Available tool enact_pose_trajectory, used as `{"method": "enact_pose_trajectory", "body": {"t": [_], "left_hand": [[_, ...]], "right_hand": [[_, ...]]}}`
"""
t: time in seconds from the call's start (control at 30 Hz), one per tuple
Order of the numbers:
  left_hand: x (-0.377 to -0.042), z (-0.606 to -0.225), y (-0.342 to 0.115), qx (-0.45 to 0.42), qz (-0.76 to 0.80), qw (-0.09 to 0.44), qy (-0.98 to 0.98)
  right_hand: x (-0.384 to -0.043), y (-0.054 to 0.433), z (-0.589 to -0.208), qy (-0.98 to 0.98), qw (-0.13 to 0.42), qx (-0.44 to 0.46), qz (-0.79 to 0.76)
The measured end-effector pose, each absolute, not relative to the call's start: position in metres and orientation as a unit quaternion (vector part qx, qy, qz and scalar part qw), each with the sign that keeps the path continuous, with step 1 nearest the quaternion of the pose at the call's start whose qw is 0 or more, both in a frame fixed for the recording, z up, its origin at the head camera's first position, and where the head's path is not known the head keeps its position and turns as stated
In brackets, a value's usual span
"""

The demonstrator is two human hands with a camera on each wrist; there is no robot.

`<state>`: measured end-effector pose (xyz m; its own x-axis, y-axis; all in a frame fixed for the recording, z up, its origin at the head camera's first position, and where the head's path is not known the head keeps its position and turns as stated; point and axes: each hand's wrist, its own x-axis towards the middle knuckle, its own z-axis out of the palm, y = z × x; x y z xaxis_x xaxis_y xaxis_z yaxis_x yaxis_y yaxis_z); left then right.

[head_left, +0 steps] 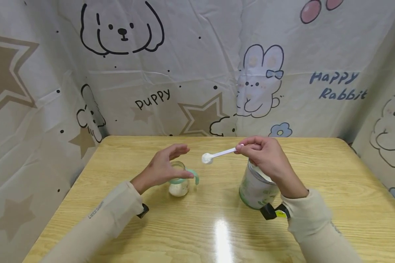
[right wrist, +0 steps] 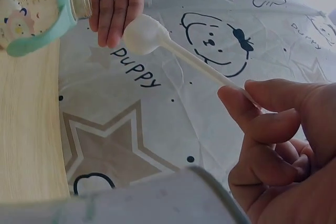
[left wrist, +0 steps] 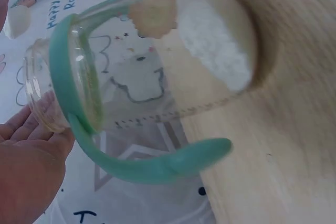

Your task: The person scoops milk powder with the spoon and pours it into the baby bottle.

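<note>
A white plastic measuring scoop [head_left: 223,152], heaped with white powder, is pinched by its handle's end between the thumb and index finger of my right hand [head_left: 266,155]. Its bowl is in the air between the baby bottle and the can. The clear baby bottle [left wrist: 152,61] stands upright on the table, uncapped, with green handles and white powder at its bottom. Around the bottle's neck, my left hand [head_left: 162,166] has thumb and fingers spread apart; whether it touches the glass I cannot tell. Under my right hand stands an open powder can [head_left: 255,188], its top partly hidden.
The light wood table [head_left: 197,230] extends around the bottle and can. A printed cloth [head_left: 197,69] with cartoon animals hangs behind the table and at both sides.
</note>
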<state>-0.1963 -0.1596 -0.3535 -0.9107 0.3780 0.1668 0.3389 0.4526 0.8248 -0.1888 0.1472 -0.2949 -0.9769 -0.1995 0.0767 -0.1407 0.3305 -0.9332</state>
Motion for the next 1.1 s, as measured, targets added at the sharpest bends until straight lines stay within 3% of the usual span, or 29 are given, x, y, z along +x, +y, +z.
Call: {"method": "enact_pose_trajectory", "body": {"t": [0.63, 1.1], "left_hand": [[-0.19, -0.377, -0.177, 0.181, 0.475, 0.019, 0.861], [-0.19, -0.386, -0.18, 0.17, 0.444, -0.003, 0.88]], "right_hand": [[-0.188, 0.11, -0.302, 0.808, 0.064, -0.106, -0.576], [-0.186, 0.081, -0.312, 0.806, 0.04, -0.127, -0.577]]}}
